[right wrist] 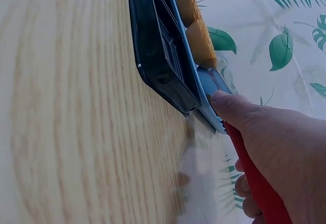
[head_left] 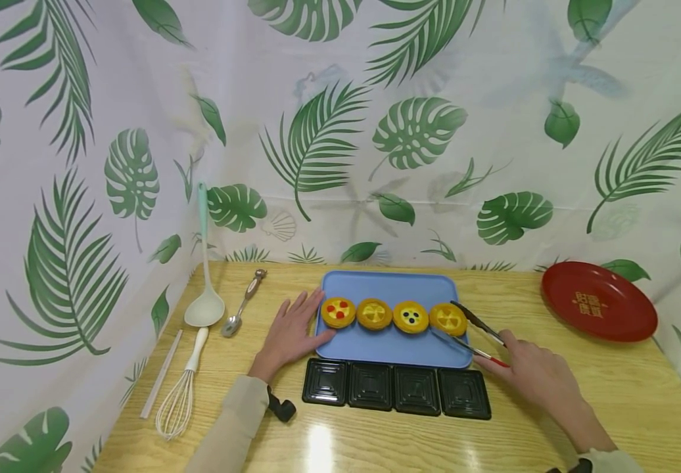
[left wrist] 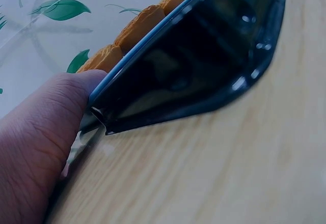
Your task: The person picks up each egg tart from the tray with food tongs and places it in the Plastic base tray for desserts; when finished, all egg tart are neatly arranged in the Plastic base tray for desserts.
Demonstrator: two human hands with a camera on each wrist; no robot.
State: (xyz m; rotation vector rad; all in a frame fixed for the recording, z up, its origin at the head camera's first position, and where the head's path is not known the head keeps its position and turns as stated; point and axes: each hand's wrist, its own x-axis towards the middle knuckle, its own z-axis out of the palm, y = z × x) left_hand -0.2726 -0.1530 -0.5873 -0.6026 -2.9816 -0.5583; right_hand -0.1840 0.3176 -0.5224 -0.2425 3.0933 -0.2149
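- Gripping a pair of red-handled metal tongs, a person's right hand curls its fingers around the handle at 4 o'clock of a blue rectangular tray.
- The tongs' arms stand apart on either side of a round golden tart with orange-yellow wedges, at the tray's 3 o'clock; whether the tips touch it, one cannot tell.
- The left hand, fingers extended and grasping nothing, rests at the tray's 9 o'clock edge, its thumb toward the 8 o'clock corner.
- Three more golden tarts complete a row from 9 to 3 o'clock; the leftmost has red toppings.
- Just beside the tray, at 6 o'clock, four square black plastic containers line the pale wood-grain table.
- At 3 o'clock lies a red oval plate with gold characters; at 9, a cream ladle with a mint-green handle.
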